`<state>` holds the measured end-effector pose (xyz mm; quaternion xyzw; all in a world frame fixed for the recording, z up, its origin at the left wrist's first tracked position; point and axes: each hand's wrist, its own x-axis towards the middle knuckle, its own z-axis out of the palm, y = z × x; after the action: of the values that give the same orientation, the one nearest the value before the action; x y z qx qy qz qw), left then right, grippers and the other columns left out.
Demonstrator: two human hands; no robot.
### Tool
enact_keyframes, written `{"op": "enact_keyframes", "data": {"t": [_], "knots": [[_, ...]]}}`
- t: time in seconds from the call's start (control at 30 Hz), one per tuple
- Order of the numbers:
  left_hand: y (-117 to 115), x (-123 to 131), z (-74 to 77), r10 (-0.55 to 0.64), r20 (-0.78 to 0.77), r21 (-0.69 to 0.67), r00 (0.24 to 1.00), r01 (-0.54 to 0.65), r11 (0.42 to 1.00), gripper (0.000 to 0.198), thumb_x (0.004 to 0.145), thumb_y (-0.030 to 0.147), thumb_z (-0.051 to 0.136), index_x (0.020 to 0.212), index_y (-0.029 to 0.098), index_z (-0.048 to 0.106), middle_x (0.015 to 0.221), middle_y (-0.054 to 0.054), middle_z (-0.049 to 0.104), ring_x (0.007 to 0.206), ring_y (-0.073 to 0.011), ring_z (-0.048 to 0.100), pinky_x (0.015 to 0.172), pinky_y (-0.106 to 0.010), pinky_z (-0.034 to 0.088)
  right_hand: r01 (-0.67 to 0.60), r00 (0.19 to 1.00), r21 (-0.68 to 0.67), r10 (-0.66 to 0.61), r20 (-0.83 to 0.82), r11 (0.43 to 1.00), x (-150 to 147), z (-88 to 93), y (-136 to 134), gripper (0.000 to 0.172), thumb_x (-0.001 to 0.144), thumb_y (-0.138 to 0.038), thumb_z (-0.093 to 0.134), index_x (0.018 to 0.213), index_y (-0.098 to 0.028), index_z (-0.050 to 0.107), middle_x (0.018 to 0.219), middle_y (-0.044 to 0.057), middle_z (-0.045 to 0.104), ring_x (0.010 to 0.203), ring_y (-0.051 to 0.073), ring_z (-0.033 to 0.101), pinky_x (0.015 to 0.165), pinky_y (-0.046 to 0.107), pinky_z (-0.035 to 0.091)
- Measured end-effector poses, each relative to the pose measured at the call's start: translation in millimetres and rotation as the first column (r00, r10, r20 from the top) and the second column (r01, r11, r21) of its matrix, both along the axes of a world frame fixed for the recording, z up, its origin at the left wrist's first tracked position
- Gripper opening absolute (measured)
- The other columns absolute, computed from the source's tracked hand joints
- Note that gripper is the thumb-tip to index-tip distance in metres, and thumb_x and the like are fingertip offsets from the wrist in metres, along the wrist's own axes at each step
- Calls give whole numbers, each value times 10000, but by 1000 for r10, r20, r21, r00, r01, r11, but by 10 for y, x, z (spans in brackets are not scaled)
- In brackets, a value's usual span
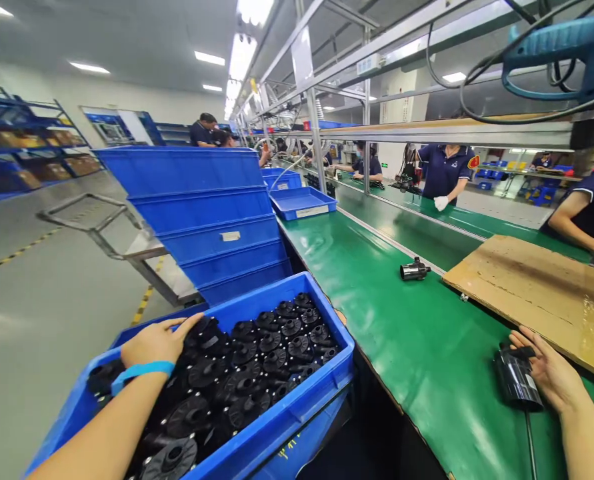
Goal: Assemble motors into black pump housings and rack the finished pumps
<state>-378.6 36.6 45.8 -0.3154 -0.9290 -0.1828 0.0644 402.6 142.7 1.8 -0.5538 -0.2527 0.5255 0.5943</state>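
Note:
My left hand (159,343), with a blue band at the wrist, reaches into a blue crate (344,333) packed with black pump-like parts (274,360). Its fingers are closed around the edge of one black part (207,337); the thumb is hidden. On the right, over the green belt, my right hand (549,370) holds a glossy black cylindrical pump (519,380) loosely by its upper end, fingers partly behind it. A thin rod or cable (531,440) runs down from the pump's lower end. Farther up the belt lies a similar black cylinder (414,269) on its side.
Stacked blue crates (217,227) stand behind the filled one, beside a metal trolley (91,227). A shallow blue tray (304,202) sits on the green belt (377,320). Cardboard (531,287) lies at right. A blue power tool (557,60) hangs overhead. Co-workers (447,173) stand across the line.

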Motion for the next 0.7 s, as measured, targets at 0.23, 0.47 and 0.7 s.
{"op": "enact_keyframes", "data": {"t": [0.23, 0.47, 0.7], "knots": [[267, 458, 389, -94, -168, 170, 981, 123, 978, 821, 845, 795, 117, 969, 244, 712, 863, -23, 696, 997, -297, 665, 863, -405, 539, 22, 998, 21, -21, -61, 1000, -73, 54, -26, 242, 949, -298, 601, 1133, -221, 739, 1181, 114, 749, 1067, 177, 732, 749, 212, 626], [992, 1490, 874, -546, -204, 227, 813, 582, 781, 583, 884, 694, 458, 1028, 238, 792, 857, -25, 719, 865, -212, 639, 800, -305, 474, 41, 997, 44, -37, -74, 998, -118, 103, -44, 218, 984, -276, 569, 1113, -216, 734, 1123, 92, 764, 998, 150, 739, 742, 207, 607], [1665, 2766, 815, -819, -81, 295, 568, 799, 524, 565, 860, 679, 545, 969, 195, 814, 703, -26, 694, 670, -173, 588, 666, -285, 429, 42, 995, 70, -35, -94, 997, -117, 90, -21, 222, 985, -285, 587, 1137, -199, 725, 1138, 103, 765, 997, 154, 741, 778, 236, 592]]}}
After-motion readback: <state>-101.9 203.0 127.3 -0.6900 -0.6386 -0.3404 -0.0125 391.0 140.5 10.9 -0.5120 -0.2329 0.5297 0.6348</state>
